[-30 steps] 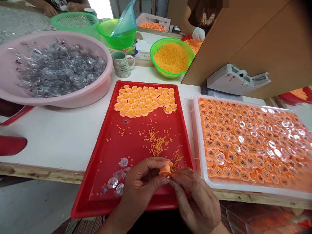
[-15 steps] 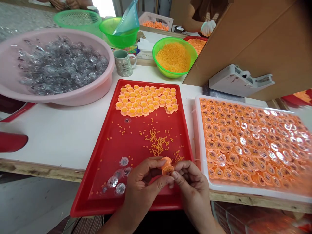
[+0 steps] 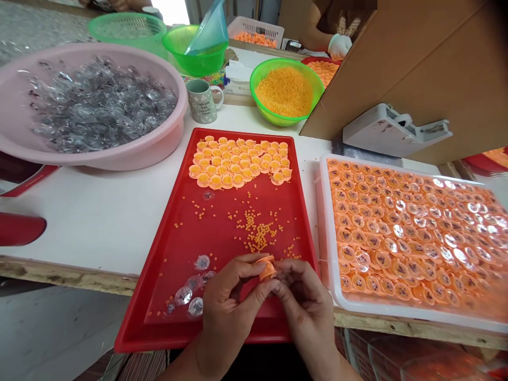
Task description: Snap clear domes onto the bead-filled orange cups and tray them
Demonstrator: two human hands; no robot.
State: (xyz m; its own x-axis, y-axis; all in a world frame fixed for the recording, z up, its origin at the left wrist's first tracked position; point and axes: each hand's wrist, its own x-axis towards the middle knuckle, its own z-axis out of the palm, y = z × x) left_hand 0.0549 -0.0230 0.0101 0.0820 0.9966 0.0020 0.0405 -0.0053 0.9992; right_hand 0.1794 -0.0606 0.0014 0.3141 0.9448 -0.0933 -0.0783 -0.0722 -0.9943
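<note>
Between my two hands is a small orange toy cup (image 3: 267,270), held over the near part of a red tray (image 3: 174,233). My left hand (image 3: 232,299) pinches it from the left with thumb and fingers. My right hand (image 3: 304,296) closes on its right side, thumb tip against the cup's lower edge. Fingers hide part of the cup. Beside my left hand lie several clear round lids (image 3: 196,306). Ahead, loose yellow-orange pellets (image 3: 256,233) are scattered on the tray. At its far end, orange cups with pellets inside (image 3: 236,159) stand close together in rows.
A clear-walled bin of lidded orange cups (image 3: 381,227) stands right of the tray. A pink basin (image 3: 174,127) of clear plastic pieces is at left. Behind are a mug (image 3: 203,103), a green bowl of pellets (image 3: 283,92), a tape dispenser (image 3: 392,129) and a co-worker's gloved hand (image 3: 339,46).
The orange cup has been tilted and turned between my fingers, so its top face shows less. My right hand has shifted slightly left, closer to my left hand.
</note>
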